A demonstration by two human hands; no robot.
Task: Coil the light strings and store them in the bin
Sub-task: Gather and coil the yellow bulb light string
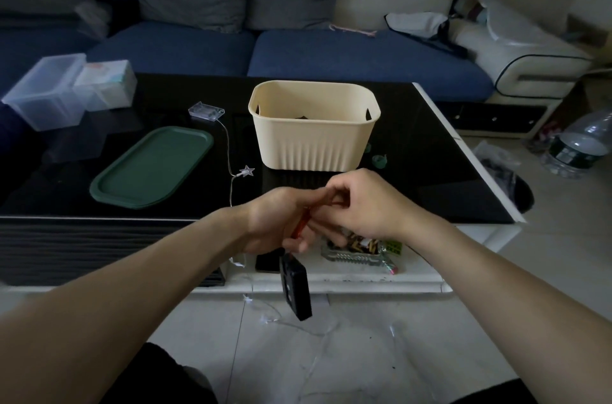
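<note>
Thin, pale wire of one light string (228, 152) is seen running from a clear battery box (206, 110) on the black glass counter (430, 155), past a star bulb (246, 171), off the near edge and down onto the tiled floor (381, 354), where more of it lies in loose loops. A second string is gathered at the hands: a red strand (299, 225) is pinched between the left hand (281, 221) and the right hand (364, 205), both with fingers curled around it, and a black battery box (295, 287) is left hanging below the left hand. How much of this string is coiled cannot be told.

One cream ribbed bin (314, 135) is set upright at the middle of the counter, just beyond the hands; something dark lies inside, too hidden to name. One green tray (152, 167) lies to its left, and two clear plastic boxes (49, 95) stand side by side at the far left corner. One glass ashtray (354, 249) is placed on the lower white ledge under the right hand. A blue sofa (331, 56) with grey and cream cushions is seen behind the counter, and one water bottle (576, 145) on the floor at the right.
</note>
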